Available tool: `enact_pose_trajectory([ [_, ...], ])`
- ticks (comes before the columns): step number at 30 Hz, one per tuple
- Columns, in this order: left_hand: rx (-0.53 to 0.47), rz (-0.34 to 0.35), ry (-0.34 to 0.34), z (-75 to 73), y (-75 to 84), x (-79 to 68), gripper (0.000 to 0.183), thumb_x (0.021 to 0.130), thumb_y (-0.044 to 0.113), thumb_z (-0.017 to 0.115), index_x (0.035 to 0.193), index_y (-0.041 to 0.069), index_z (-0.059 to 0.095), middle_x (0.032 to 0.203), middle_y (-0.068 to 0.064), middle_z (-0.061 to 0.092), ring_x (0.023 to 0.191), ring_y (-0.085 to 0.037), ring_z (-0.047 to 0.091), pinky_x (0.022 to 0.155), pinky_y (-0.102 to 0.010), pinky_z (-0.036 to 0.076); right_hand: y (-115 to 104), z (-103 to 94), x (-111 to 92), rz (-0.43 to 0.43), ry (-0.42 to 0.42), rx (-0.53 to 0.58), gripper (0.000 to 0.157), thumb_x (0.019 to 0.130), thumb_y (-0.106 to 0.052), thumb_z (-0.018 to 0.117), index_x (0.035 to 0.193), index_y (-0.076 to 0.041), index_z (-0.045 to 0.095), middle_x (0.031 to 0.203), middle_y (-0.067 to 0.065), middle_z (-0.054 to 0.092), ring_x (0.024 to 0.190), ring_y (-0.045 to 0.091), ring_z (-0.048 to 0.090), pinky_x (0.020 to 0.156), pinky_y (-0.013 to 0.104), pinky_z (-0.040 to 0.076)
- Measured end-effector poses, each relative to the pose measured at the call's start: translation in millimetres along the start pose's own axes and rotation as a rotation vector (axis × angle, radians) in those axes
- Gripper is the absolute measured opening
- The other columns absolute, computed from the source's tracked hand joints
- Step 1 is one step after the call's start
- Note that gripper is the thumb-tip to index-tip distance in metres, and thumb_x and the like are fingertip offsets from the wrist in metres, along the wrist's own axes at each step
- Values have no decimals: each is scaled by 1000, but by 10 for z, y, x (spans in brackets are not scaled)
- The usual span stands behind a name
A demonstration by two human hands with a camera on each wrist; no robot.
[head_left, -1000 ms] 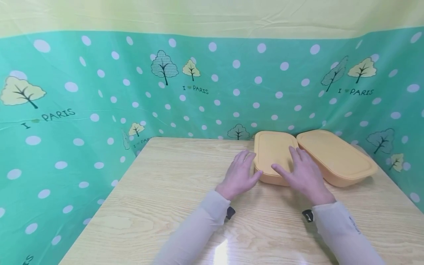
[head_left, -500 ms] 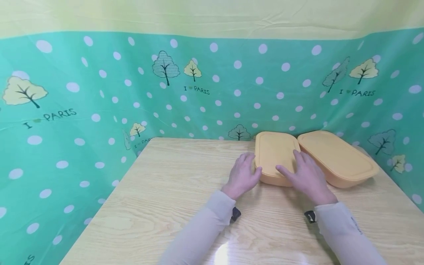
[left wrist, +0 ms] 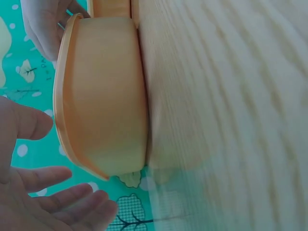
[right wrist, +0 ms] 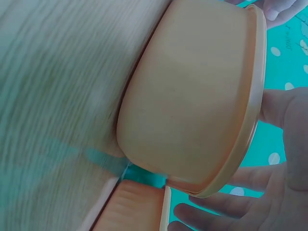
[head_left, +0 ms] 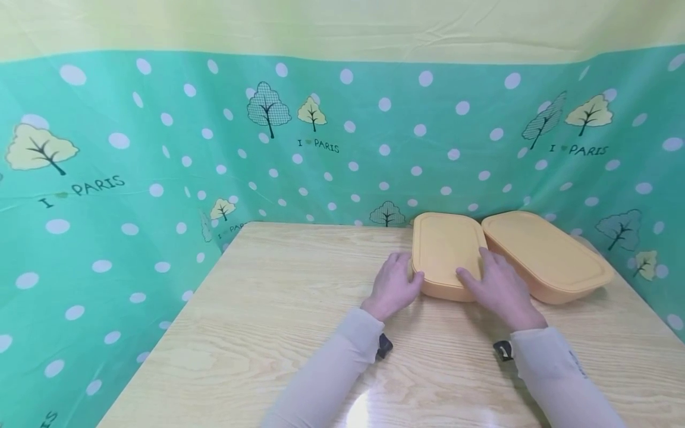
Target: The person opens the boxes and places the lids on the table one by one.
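A light orange lidded food container (head_left: 448,246) sits on the table near the back wall, between my two hands. Its tapered side wall fills much of both wrist views. At its left front corner is my left hand (head_left: 392,286), thumb near the lid's rim and fingers extended along the left side. In the left wrist view, that hand's fingers (left wrist: 45,178) are loosely spread. My right hand (head_left: 503,291) is at the right front corner, with its thumb (right wrist: 274,107) right at the lid's rim. Its fingers (right wrist: 211,204) stretch out beside the container's right side.
A second, larger orange lidded container (head_left: 546,252) stands angled just right of the first, close to my right hand. The light wooden table (head_left: 278,297) extends left and forward. A green dotted curtain (head_left: 321,142) hangs around the back and sides.
Both hands have lowered around the near container. The left hand moved slightly right against its left side; the right hand's thumb shifted from over the lid toward its right edge.
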State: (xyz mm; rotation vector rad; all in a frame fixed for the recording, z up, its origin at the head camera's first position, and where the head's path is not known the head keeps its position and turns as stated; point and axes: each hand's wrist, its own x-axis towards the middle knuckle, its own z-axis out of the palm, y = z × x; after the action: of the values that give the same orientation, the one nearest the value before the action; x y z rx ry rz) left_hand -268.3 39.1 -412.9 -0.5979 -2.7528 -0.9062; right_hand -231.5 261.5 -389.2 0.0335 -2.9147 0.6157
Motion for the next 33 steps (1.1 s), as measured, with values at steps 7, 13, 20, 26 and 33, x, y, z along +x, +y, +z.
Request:
enact_pose_trajectory([
  [7, -22, -29, -17, 38, 11, 18, 54, 93, 37, 54, 134, 3, 50, 126, -12, 54, 114, -21, 53, 98, -30, 43, 21, 5, 12, 14, -22, 5, 93, 93, -61, 39, 144, 13, 18, 139, 40, 28, 122, 56, 33, 91, 69, 33],
  [13, -48, -65, -26, 39, 62, 38, 56, 93, 39, 54, 136, 3, 48, 127, -12, 55, 114, -23, 54, 98, -32, 44, 33, -1, 18, 28, -50, 10, 92, 94, -59, 38, 142, 18, 18, 135, 42, 31, 121, 57, 34, 94, 67, 32],
  [20, -123, -119, -25, 26, 105, 51, 55, 92, 37, 57, 134, 5, 49, 126, -9, 57, 113, -22, 55, 96, -31, 44, 65, 0, 38, 56, -61, 2, 87, 96, -53, 37, 136, 23, 23, 127, 41, 39, 113, 53, 44, 88, 64, 39],
  [26, -193, -172, -20, 34, 136, 44, 54, 91, 34, 61, 134, 4, 49, 118, -7, 60, 106, -19, 57, 91, -30, 47, 78, 1, 50, 68, -61, 25, 85, 95, -55, 39, 134, 20, 28, 120, 37, 47, 101, 44, 52, 80, 59, 44],
  [33, -214, -206, -29, 66, 134, 34, 55, 90, 35, 62, 135, 6, 48, 120, -7, 59, 108, -18, 57, 92, -30, 47, 78, 3, 37, 72, -68, 35, 82, 95, -55, 40, 127, 21, 35, 107, 31, 53, 85, 34, 53, 69, 50, 46],
])
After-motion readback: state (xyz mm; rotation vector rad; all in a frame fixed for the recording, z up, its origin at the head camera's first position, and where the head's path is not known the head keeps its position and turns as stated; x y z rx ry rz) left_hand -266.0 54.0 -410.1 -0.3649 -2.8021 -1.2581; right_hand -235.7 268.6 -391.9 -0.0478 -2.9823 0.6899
